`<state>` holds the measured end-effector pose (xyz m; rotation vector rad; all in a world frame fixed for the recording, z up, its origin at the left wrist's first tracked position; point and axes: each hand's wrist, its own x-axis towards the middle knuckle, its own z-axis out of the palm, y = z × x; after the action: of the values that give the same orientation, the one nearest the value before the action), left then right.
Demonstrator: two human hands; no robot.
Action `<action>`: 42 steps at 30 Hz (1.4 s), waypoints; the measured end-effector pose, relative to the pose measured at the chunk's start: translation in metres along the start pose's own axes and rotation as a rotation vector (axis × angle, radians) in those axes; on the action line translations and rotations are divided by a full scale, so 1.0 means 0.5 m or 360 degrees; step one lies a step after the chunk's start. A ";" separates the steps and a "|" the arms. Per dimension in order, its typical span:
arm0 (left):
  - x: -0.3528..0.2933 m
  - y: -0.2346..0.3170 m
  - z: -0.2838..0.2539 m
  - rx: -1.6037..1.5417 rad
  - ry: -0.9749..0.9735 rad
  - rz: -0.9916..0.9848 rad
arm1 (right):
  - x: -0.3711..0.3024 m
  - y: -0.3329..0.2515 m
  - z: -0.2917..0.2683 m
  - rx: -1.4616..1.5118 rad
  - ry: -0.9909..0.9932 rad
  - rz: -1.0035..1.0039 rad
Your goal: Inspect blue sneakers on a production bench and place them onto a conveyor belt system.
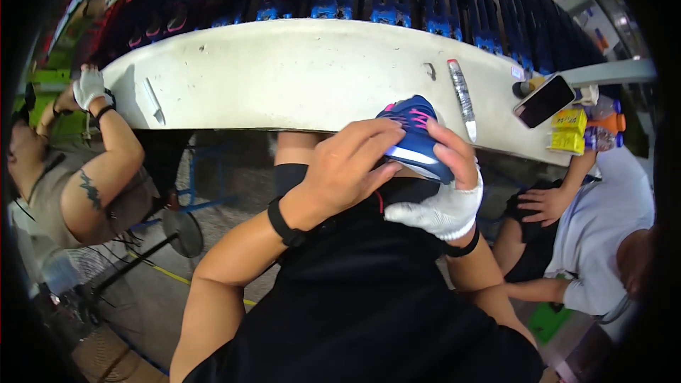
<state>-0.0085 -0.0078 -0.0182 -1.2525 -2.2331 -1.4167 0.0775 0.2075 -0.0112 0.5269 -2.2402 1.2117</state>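
A navy blue sneaker (417, 143) with pink laces is held between my two hands, just over the near edge of the white table (284, 64). My left hand (346, 163) is bare, with a black band at the wrist, and its fingers are closed against the shoe's left side. Around the right side and underneath goes my right hand (445, 202), in a white glove that leaves the fingertips bare. Part of the sole is hidden by my fingers. To the right of the shoe lies a marker-like tool (461, 96) with a red end.
A slim white tool (154, 101) lies on the table's left part. At the right are a phone (545, 101), yellow cartons (567, 131) and bottles (604, 124). Blue racks (390, 10), some with dark shoes, run behind the table. One person sits on each side of me.
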 end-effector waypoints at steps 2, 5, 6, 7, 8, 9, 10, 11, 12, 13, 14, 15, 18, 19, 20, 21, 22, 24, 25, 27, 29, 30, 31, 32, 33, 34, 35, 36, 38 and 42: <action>-0.012 -0.004 0.033 0.0021 0.0100 0.0017 | 0.007 -0.004 -0.008 0.0056 0.0086 0.0027; -0.017 -0.005 0.047 0.0094 0.0222 0.0087 | 0.009 0.006 -0.022 0.0056 -0.0031 0.0351; -0.020 -0.007 0.050 0.0076 0.0220 0.0100 | 0.017 0.005 -0.027 -0.0129 -0.0090 0.0344; -0.021 -0.008 0.053 0.0066 0.0241 0.0096 | 0.015 0.010 -0.027 -0.0136 -0.0060 0.0364; -0.023 -0.008 0.054 0.0039 0.0224 0.0097 | 0.011 0.015 -0.026 -0.0139 -0.0029 0.0385; -0.024 -0.004 0.053 0.0017 0.0202 0.0089 | 0.014 0.013 -0.028 -0.0137 -0.0050 0.0385; -0.024 -0.004 0.053 0.0018 0.0212 0.0072 | 0.020 0.008 -0.032 -0.0163 -0.0071 0.0391; -0.022 -0.006 0.054 -0.0006 0.0227 0.0084 | 0.024 0.005 -0.034 -0.0188 -0.0091 0.0397; -0.020 -0.009 0.053 -0.0031 0.0235 0.0105 | 0.027 0.006 -0.034 -0.0185 -0.0097 0.0403; -0.021 -0.010 0.052 -0.0071 0.0250 0.0082 | 0.028 0.009 -0.036 -0.0089 -0.0128 0.0371; -0.019 -0.016 0.046 -0.0073 0.0246 0.0075 | 0.030 0.013 -0.038 0.0007 -0.0155 0.0339; -0.013 -0.022 0.040 -0.0093 0.0203 0.0112 | 0.036 0.016 -0.045 -0.0014 -0.0202 0.0267; -0.009 -0.052 0.022 -0.0059 0.0085 0.0175 | 0.051 0.010 -0.037 -0.0221 -0.0222 0.0151; -0.020 -0.058 0.022 -0.0045 0.0064 0.0122 | 0.052 0.007 -0.032 -0.0204 -0.0218 0.0114; -0.030 -0.062 0.021 -0.0030 0.0043 0.0070 | 0.049 0.010 -0.027 -0.0207 -0.0203 0.0116; -0.032 -0.065 0.017 -0.0038 0.0034 0.0076 | 0.039 0.012 -0.025 -0.0162 -0.0192 0.0049; -0.034 -0.071 0.012 -0.0028 -0.0042 0.0077 | 0.033 0.014 -0.025 -0.0117 -0.0181 -0.0021; -0.041 -0.079 -0.006 -0.0011 -0.0119 0.0089 | 0.034 0.035 -0.029 0.0020 -0.0117 -0.0052; -0.046 -0.084 -0.019 0.0214 -0.0226 -0.0038 | 0.028 0.044 -0.039 0.0039 -0.0113 -0.0027; -0.045 -0.090 -0.042 0.0456 -0.0326 -0.0149 | 0.016 0.057 -0.037 0.0251 0.0084 0.0110; -0.030 -0.086 -0.055 0.0634 -0.0437 -0.0004 | 0.012 0.041 -0.008 0.0802 0.0602 0.0390; -0.023 -0.086 -0.070 0.0645 -0.0432 0.0015 | 0.027 0.038 0.007 0.1148 0.0821 0.0468; -0.012 -0.092 -0.091 0.0423 -0.0301 0.0144 | 0.031 0.062 0.011 0.1305 0.0865 0.0743; 0.005 -0.093 -0.109 0.0197 -0.0173 0.0276 | 0.034 0.090 0.014 0.1457 0.0901 0.1018; 0.033 -0.082 -0.139 0.0141 -0.0180 0.0367 | 0.052 0.104 0.021 0.1237 0.0626 0.1247; 0.046 -0.077 -0.154 0.0129 -0.0178 0.0337 | 0.067 0.116 0.008 0.0150 0.0033 0.0933; 0.063 -0.077 -0.160 0.0169 -0.0260 0.0264 | 0.075 0.114 0.014 0.0210 -0.0052 0.0866; 0.080 -0.078 -0.160 0.0207 -0.0330 0.0185 | 0.085 0.106 0.025 0.0264 -0.0150 0.0797; 0.103 -0.074 -0.148 0.0164 -0.0458 0.0014 | 0.093 0.105 0.055 0.0338 -0.0145 0.0741; 0.164 -0.072 -0.148 0.0089 -0.0736 -0.0220 | 0.161 0.084 0.066 0.0509 -0.0105 0.0463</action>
<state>-0.1043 -0.0303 0.0437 -1.5625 -2.6807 -1.1882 -0.0180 0.1946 -0.0033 0.3701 -2.2445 1.7418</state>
